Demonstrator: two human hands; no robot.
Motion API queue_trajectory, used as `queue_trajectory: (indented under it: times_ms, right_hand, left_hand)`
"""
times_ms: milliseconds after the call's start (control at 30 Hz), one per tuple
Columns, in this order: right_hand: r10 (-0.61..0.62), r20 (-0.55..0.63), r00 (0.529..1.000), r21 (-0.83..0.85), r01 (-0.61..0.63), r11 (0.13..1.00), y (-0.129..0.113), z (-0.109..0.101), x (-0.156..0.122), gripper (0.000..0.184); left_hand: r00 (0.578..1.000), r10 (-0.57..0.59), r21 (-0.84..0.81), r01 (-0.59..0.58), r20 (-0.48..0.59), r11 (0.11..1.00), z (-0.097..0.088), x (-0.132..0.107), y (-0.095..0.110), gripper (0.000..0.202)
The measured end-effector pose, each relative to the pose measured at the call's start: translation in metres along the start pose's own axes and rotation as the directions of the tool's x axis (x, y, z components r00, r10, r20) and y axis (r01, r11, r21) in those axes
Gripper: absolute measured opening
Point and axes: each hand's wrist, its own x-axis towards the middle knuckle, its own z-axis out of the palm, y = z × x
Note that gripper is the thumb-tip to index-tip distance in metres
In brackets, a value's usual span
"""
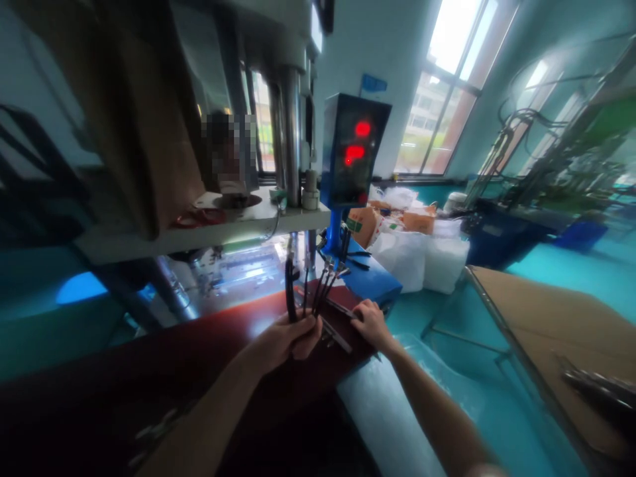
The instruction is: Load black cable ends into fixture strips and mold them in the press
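My left hand (302, 334) is closed round the lower ends of several thin black cable-like pieces (322, 290), which fan upward and have light, metal-looking tips. A thicker black strip (290, 291) stands up from the same grip. My right hand (371, 323) is to the right, over the dark red tabletop (223, 344), with its fingers curled on the end of a thin metal bar (342, 307). Between the hands, another metal bar (338, 336) lies on the tabletop. Blur hides the finer details of these pieces.
A press machine with a white platen (258, 222) and steel columns stands ahead. Beside it, a control box (355, 152) shows red digits above a blue surface (372, 271) with black pieces. White sacks (422, 258) are behind; a brown-topped table (546, 318) is at right. A person is beyond the press.
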Motion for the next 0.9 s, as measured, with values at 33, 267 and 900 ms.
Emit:
queue_trajectory:
  times_ms: [33,267,900]
  right_hand:
    - [-0.049,0.014,0.999,-0.004,0.049,0.999,-0.009,-0.004,-0.001,0.021]
    - [-0.532,0.047,0.845,0.14,0.522,0.841,-0.102,-0.037,-0.008,0.063]
    - [0.133,-0.282,0.95,-0.218,-0.199,0.956,0.062,-0.13,-0.014,0.031]
  left_hand:
    - [1.0,-0.009,0.01,0.009,0.001,1.0,0.001,0.0,-0.001,0.035]
    - [0.999,-0.03,0.115,0.034,-0.033,0.993,0.004,0.005,-0.007,0.035]
    - [0.993,0.079,0.184,-0.061,-0.089,0.981,0.004,-0.001,-0.008,0.039]
